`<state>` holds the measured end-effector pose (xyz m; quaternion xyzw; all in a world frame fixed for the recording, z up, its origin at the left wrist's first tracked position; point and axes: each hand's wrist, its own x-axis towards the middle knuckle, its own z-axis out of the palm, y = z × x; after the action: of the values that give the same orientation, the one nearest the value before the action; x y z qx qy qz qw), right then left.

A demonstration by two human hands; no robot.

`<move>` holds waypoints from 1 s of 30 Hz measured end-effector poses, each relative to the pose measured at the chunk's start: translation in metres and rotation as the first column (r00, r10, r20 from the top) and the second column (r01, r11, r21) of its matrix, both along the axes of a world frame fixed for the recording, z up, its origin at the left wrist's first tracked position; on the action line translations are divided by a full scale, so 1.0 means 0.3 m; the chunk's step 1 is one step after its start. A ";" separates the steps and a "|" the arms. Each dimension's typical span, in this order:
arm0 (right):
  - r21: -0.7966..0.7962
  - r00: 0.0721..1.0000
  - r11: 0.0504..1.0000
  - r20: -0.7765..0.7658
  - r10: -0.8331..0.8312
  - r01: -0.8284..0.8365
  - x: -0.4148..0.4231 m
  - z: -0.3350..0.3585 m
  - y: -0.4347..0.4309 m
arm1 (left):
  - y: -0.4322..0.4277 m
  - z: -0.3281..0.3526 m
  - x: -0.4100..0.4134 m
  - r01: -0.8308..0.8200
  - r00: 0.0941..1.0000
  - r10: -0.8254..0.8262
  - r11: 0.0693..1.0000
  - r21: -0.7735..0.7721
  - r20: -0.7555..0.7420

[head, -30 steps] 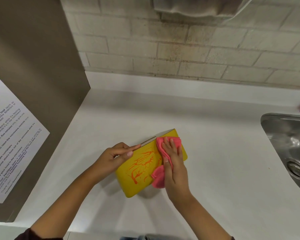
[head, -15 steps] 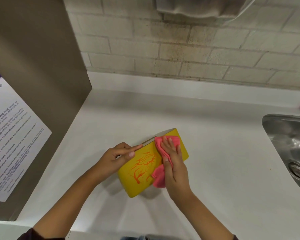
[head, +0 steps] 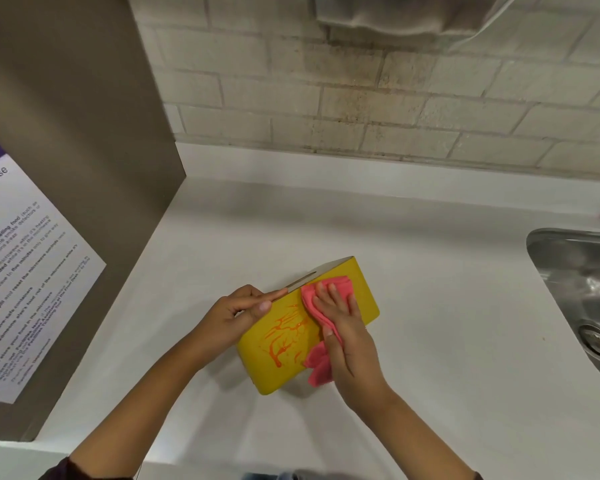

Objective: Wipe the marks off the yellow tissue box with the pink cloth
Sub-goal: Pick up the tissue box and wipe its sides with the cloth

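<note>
Under my right hand (head: pixel 352 336) the yellow tissue box (head: pixel 284 368) sits angled on the white counter (head: pixel 430 341), orange marks (head: pixel 286 336) streaking its face just left of my fingers. I've got the pink cloth (head: pixel 321 370) pinned flat beneath that palm. My left hand (head: pixel 238 315) grips the box's upper left edge. Bare counter opens rightward up to the steel sink (head: pixel 575 292); a brown panel (head: pixel 66 168) stands well left.

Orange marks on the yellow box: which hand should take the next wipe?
Right. The right hand already presses the pink cloth on the yellow tissue box, beside the orange marks. The left hand grips the box's left end.
</note>
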<state>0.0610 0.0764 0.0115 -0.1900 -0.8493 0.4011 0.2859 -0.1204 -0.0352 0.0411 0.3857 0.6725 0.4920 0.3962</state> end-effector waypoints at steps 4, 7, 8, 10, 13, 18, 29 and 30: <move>0.022 0.994 0.994 -0.011 0.107 -0.107 0.063 -0.011 0.041 | -0.001 0.004 -0.004 -0.021 1.000 0.020 1.000 0.008 0.021; -0.216 0.991 0.974 -0.094 -0.096 0.073 0.063 0.006 0.063 | -0.002 0.002 -0.004 -0.006 1.000 0.006 1.000 0.004 0.003; -0.271 0.983 0.958 -0.121 -0.135 0.098 0.047 0.016 0.062 | -0.003 0.002 -0.002 0.005 1.000 -0.005 1.000 0.008 -0.003; -0.323 0.980 0.940 -0.128 -0.154 0.106 0.006 0.033 0.053 | -0.004 0.000 0.001 0.012 1.000 -0.012 1.000 0.019 -0.006; -0.285 0.989 0.952 -0.063 -0.132 0.109 -0.029 0.045 0.035 | -0.006 -0.002 -0.001 0.005 1.000 -0.005 1.000 0.027 -0.001; -0.113 0.995 0.989 -0.033 0.089 -0.092 -0.006 0.042 0.047 | -0.009 -0.006 -0.005 0.003 1.000 -0.003 1.000 0.026 -0.004; -0.171 0.999 0.985 -0.052 0.000 -0.009 -0.044 0.041 0.022 | -0.012 -0.001 0.001 -0.004 1.000 0.004 1.000 0.027 -0.003; -0.127 0.998 0.990 -0.043 0.055 -0.060 -0.039 0.036 0.012 | -0.013 0.000 0.002 -0.007 1.000 0.007 1.000 0.029 0.001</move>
<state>0.0492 0.0800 0.0223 -0.1753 -0.8211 0.4665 0.2781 -0.1199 -0.0391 0.0413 0.3888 0.6665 0.5032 0.3892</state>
